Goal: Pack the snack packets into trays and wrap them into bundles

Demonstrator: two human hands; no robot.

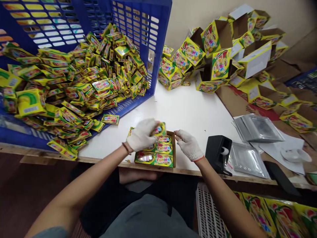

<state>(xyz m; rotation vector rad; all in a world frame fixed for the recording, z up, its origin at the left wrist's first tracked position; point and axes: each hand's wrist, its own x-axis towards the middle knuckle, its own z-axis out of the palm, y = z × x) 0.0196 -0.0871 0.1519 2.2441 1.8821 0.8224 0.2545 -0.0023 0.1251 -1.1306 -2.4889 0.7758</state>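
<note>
My left hand, in a white knit glove, is shut on a small yellow-green packet held just above an open cardboard tray. The tray sits at the table's front edge and holds rows of yellow-green "Tuns"-style packets lying flat. My right hand, also gloved, hovers at the tray's right wall with its fingers pointing left and nothing in them. A tipped blue plastic crate spills a large heap of similar packets onto the white table.
A black tape dispenser stands right of my right hand, beside silver foil pouches. Printed yellow cartons are piled at the back on flattened cardboard. A white plastic crate stands below the table, with more printed cartons at lower right.
</note>
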